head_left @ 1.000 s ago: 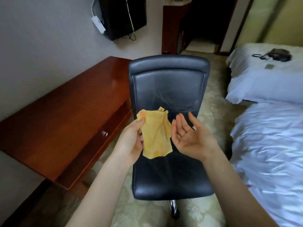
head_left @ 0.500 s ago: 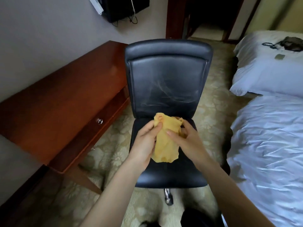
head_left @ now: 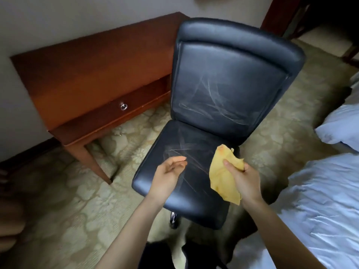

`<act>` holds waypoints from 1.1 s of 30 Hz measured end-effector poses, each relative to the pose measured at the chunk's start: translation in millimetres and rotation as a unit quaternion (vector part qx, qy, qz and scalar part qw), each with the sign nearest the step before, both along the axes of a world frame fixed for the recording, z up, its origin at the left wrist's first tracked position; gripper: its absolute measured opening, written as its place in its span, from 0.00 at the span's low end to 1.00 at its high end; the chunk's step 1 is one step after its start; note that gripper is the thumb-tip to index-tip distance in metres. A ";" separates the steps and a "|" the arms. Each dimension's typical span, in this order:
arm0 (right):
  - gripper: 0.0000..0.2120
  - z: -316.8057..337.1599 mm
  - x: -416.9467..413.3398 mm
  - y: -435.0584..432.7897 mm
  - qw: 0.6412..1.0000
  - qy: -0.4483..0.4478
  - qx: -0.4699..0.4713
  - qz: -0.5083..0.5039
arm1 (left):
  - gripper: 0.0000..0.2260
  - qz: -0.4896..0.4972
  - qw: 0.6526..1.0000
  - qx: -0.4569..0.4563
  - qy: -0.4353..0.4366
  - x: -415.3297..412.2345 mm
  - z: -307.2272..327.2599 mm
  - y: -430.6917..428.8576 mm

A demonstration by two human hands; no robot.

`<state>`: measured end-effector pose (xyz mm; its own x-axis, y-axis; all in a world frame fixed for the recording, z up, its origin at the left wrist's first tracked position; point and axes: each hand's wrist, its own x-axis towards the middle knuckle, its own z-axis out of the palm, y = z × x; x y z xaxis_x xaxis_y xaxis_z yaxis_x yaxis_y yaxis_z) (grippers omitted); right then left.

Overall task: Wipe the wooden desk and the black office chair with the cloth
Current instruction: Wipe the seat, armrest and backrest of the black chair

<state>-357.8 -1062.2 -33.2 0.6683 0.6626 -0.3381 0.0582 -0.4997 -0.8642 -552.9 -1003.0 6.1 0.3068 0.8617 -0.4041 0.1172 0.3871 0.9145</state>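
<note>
A black office chair stands in the middle, with pale smear streaks on its backrest and seat. My right hand grips a crumpled yellow cloth above the right side of the seat. Over the seat's left front hovers my left hand, fingers loosely curled and holding nothing. The wooden desk runs along the wall to the left of the chair, with a drawer knob on its front.
A bed with white sheets and a pillow lies close on the right. Patterned carpet covers the floor around the chair. A dark wooden doorframe stands behind the chair at upper right.
The cloth went from my left hand, through both hands, to my right hand alone. My left hand let go and moved left. The view tilted down and closer to the chair.
</note>
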 end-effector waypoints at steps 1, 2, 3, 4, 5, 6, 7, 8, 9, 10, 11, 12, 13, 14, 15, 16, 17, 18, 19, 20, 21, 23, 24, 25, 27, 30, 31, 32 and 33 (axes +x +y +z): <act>0.09 -5.3 2.6 3.5 1.000 -0.019 -0.008 0.001 | 0.10 0.003 1.000 -0.006 0.002 -4.2 -3.9 1.5; 0.10 -10.0 3.2 7.4 0.999 -0.038 -0.015 0.001 | 0.10 0.006 1.000 -0.008 0.004 -9.7 -6.4 4.5; 0.10 -14.6 4.0 10.1 0.998 -0.058 -0.018 0.000 | 0.10 0.008 1.000 -0.007 0.005 -15.1 -9.5 7.5; 0.10 -20.6 4.7 14.0 0.997 -0.078 -0.019 -0.001 | 0.10 0.013 1.000 -0.010 0.007 -21.1 -14.1 11.7; 0.10 -32.3 2.9 21.3 0.995 -0.099 -0.022 -0.004 | 0.09 0.016 1.000 -0.014 0.010 -30.5 -23.7 18.8; 0.10 -39.4 3.4 24.1 0.993 -0.118 -0.023 -0.005 | 0.09 0.019 1.000 -0.018 0.012 -36.9 -27.8 22.0; 0.09 -45.7 4.6 25.5 0.991 -0.134 -0.022 0.007 | 0.10 0.022 0.999 -0.018 0.016 -43.1 -31.6 24.4; 0.09 -58.0 2.7 35.1 0.988 -0.150 -0.024 0.025 | 0.10 0.027 0.999 -0.012 0.022 -52.4 -41.9 32.7; 0.09 -70.4 4.3 43.8 0.985 -0.166 -0.031 0.045 | 0.10 0.031 0.999 -0.006 0.025 -60.1 -54.2 39.7; 0.09 -85.8 6.5 53.5 0.980 -0.181 -0.044 0.065 | 0.10 0.040 0.999 -0.004 0.026 -67.5 -69.2 46.4; 0.11 -104.2 9.7 66.5 0.975 -0.198 -0.056 0.086 | 0.10 0.052 0.998 0.000 0.035 -75.0 -88.6 54.7; 0.12 -119.0 14.3 78.6 0.969 -0.215 -0.056 0.103 | 0.10 0.060 0.997 0.009 0.048 -80.7 -107.1 61.0; 0.12 -135.5 19.4 93.4 0.965 -0.232 -0.045 0.115 | 0.10 0.064 0.996 0.020 0.064 -85.3 -128.7 67.5; 0.11 -155.0 25.3 110.9 0.960 -0.250 -0.033 0.123 | 0.09 0.067 0.994 0.032 0.080 -88.8 -155.0 74.7; 0.10 -168.1 30.3 126.4 0.954 -0.268 -0.027 0.132 | 0.08 0.067 0.993 0.038 0.095 -90.9 -178.0 79.6; 0.10 -186.2 34.4 144.0 0.950 -0.279 -0.019 0.137 | 0.08 0.065 0.990 0.052 0.114 -90.2 -206.3 86.9; 0.11 -201.9 38.0 159.4 0.950 -0.281 -0.008 0.138 | 0.08 0.060 0.985 0.074 0.145 -89.5 -233.7 92.3; 0.11 -221.7 41.4 174.8 0.950 -0.277 0.003 0.142 | 0.08 0.050 0.976 0.105 0.184 -87.2 -264.7 96.9; 0.12 -245.7 44.0 190.5 0.950 -0.275 0.013 0.145 | 0.09 0.035 0.964 0.137 0.225 -82.9 -298.2 101.6; 0.13 -264.9 43.8 205.0 0.948 -0.278 0.026 0.152 | 0.11 0.022 0.949 0.167 0.266 -78.2 -328.3 108.5; 0.14 -278.6 42.6 217.0 0.945 -0.282 0.041 0.162 | 0.14 0.009 0.936 0.181 0.301 -73.9 -350.2 114.6; 0.13 -311.9 34.4 239.4 0.931 -0.307 0.088 0.179 | 0.19 0.004 0.908 0.200 0.368 -66.7 -400.2 123.7; 0.13 -317.2 28.6 248.7 0.923 -0.321 0.102 0.188 | 0.21 0.005 0.891 0.210 0.402 -66.1 -415.1 129.2; 0.13 -323.6 22.4 257.1 0.914 -0.334 0.116 0.200 | 0.22 0.013 0.875 0.225 0.429 -66.3 -427.9 133.7; 0.14 -336.6 11.5 268.0 0.887 -0.374 0.147 0.227 | 0.22 0.037 0.859 0.244 0.449 -65.5 -449.8 133.9; 0.17 -344.6 5.5 274.9 0.847 -0.428 0.203 0.243 | 0.25 0.056 0.847 0.260 0.461 -69.8 -463.1 133.3; 0.17 -344.3 7.4 273.4 0.839 -0.436 0.221 0.240 | 0.27 0.061 0.846 0.262 0.460 -71.7 -463.7 132.9; 0.17 -341.4 9.8 269.7 0.833 -0.441 0.236 0.235 | 0.28 0.066 0.847 0.263 0.457 -72.4 -463.1 132.0; 0.18 -338.1 13.7 265.7 0.829 -0.444 0.248 0.232 | 0.29 0.068 0.847 0.259 0.458 -71.8 -462.0 130.8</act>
<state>-344.1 -796.5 -371.3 0.1414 0.8285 0.5419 0.8680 0.1595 -0.4703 -624.7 -872.2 -455.9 -0.0477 0.9985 0.0254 0.8571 0.0279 0.5144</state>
